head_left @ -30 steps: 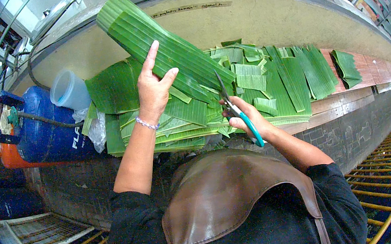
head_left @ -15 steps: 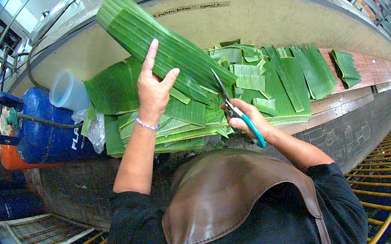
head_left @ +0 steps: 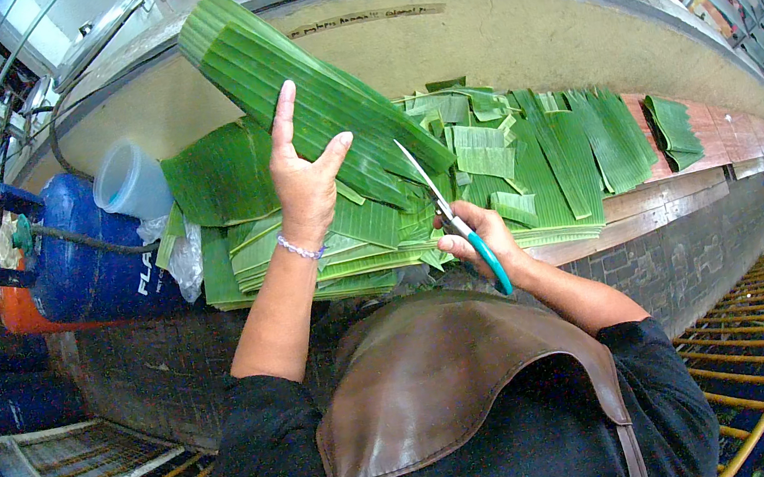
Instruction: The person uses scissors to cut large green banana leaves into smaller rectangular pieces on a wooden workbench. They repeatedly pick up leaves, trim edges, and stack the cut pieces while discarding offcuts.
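A long folded strip of green banana leaf [head_left: 336, 97] slants up toward the wall, raised over the pile. My left hand [head_left: 306, 191] grips it from below, index finger and thumb stretched along its top face; the other fingers are hidden beneath. In my right hand [head_left: 504, 238] is a pair of scissors [head_left: 485, 258] with teal handles, fingers wrapped round them. The blades point up and left against the strip's lower right edge. Under both hands lies a wide pile of cut banana leaves [head_left: 546, 179], with smaller offcuts [head_left: 485, 151] on top.
At the left stand a blue gas cylinder [head_left: 86, 243], an orange one [head_left: 17, 305] and a clear plastic tub [head_left: 128, 178] beside a crumpled plastic bag [head_left: 188, 262]. A low cream wall [head_left: 510, 37] runs behind. Another folded leaf bundle [head_left: 674, 131] lies at right on the reddish-brown tabletop [head_left: 722, 133].
My left hand and the banana leaf strip have shifted slightly left. The scissor tips have also moved a little left along the strip's edge.
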Demonstrator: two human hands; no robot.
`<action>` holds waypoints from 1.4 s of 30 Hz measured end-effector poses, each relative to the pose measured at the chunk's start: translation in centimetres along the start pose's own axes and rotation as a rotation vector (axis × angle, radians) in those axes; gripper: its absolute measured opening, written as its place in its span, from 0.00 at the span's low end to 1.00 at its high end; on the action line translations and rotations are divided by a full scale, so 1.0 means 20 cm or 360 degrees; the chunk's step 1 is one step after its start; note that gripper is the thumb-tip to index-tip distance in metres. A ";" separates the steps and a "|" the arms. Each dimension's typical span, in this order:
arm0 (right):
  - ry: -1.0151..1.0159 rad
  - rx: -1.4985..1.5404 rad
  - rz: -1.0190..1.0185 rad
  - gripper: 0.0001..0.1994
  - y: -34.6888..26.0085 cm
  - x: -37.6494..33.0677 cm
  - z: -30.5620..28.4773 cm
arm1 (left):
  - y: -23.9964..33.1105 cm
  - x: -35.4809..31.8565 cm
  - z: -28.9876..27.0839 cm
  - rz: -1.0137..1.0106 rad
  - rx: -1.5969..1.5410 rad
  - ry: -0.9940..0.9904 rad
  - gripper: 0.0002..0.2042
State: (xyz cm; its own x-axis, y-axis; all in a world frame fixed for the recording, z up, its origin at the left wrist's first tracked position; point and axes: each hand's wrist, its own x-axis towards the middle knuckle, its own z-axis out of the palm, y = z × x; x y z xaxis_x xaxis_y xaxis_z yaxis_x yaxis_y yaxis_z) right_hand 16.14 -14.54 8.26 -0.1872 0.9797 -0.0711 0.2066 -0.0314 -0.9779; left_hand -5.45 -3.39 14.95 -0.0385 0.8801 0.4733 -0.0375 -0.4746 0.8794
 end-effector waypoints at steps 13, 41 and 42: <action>-0.0479 -0.0385 -0.0164 0.46 0.03 -0.11 -0.24 | -0.10 0.05 -0.12 -0.0550 -0.0782 -0.0035 0.38; -0.0536 -0.0390 0.0011 0.47 -0.16 -0.01 -0.26 | 0.00 0.02 -0.08 -0.0259 0.0205 -0.0372 0.40; -0.0529 -0.0393 0.0010 0.43 -0.16 -0.01 -0.25 | 0.00 0.02 -0.09 -0.0248 0.0237 -0.0377 0.40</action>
State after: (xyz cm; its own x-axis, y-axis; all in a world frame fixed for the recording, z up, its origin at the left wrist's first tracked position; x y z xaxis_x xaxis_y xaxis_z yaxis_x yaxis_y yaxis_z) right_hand 20.41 -13.63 12.33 -0.4767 0.8613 -0.1759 0.4255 0.0510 -0.9035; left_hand -7.19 -3.12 15.10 0.1905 0.9295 0.3158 0.1223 -0.3416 0.9318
